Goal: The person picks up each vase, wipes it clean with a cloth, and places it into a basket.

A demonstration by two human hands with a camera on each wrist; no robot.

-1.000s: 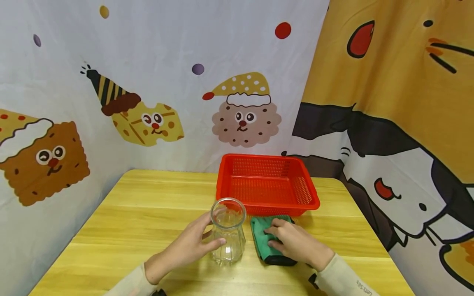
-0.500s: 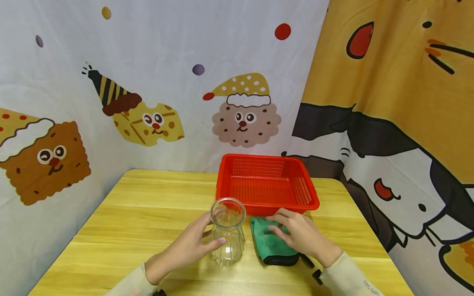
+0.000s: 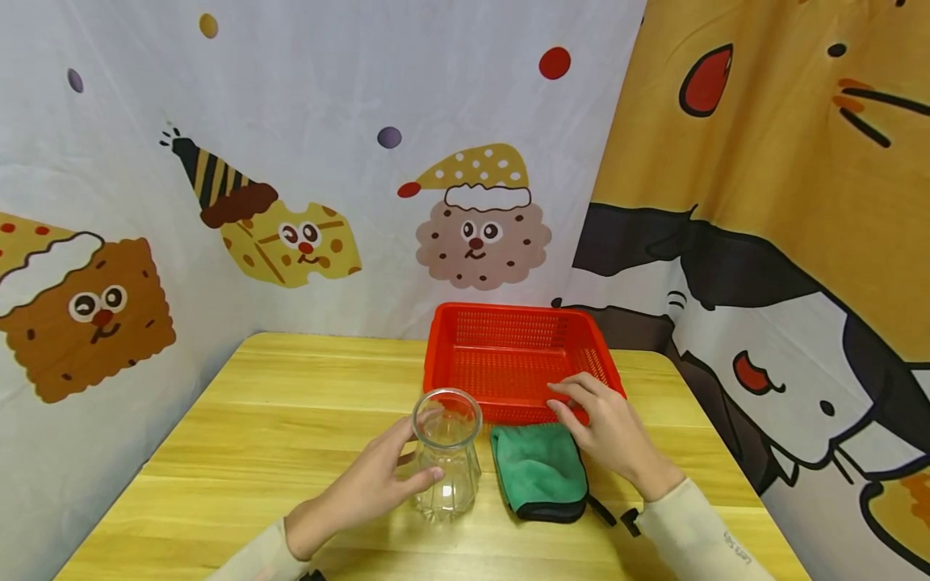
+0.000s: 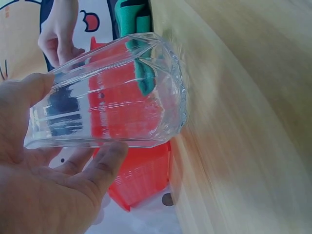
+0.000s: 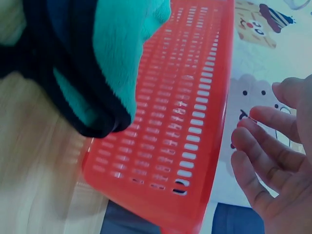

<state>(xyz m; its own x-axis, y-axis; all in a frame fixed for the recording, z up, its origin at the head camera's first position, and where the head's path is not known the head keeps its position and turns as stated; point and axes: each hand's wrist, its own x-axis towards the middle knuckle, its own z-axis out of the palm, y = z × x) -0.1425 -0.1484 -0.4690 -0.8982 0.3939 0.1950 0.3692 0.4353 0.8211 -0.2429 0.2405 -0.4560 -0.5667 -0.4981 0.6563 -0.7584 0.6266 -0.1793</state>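
A clear glass vase (image 3: 456, 456) with a flared rim stands upright on the table in front of the basket. My left hand (image 3: 363, 476) grips it from the left, the thumb on the near side and fingers behind the glass. To its right lies a folded green cloth (image 3: 541, 472) with black edging. My right hand (image 3: 613, 428) is raised above and right of the cloth, overlapping the basket's front right corner in the head view. In the right wrist view its fingers (image 5: 263, 168) are loosely bent and hold nothing.
A red perforated plastic basket (image 3: 450, 410) stands at the back right of the wooden table (image 3: 291, 411), directly behind the cloth and vase. A black strap (image 3: 601, 510) trails from the cloth's right side. Printed curtains (image 3: 327, 97) hang behind and along the sides.
My right hand has let go of the cloth, lifted, and moved right and toward the basket, uncovering the cloth. My left hand and the vase have stayed in place.
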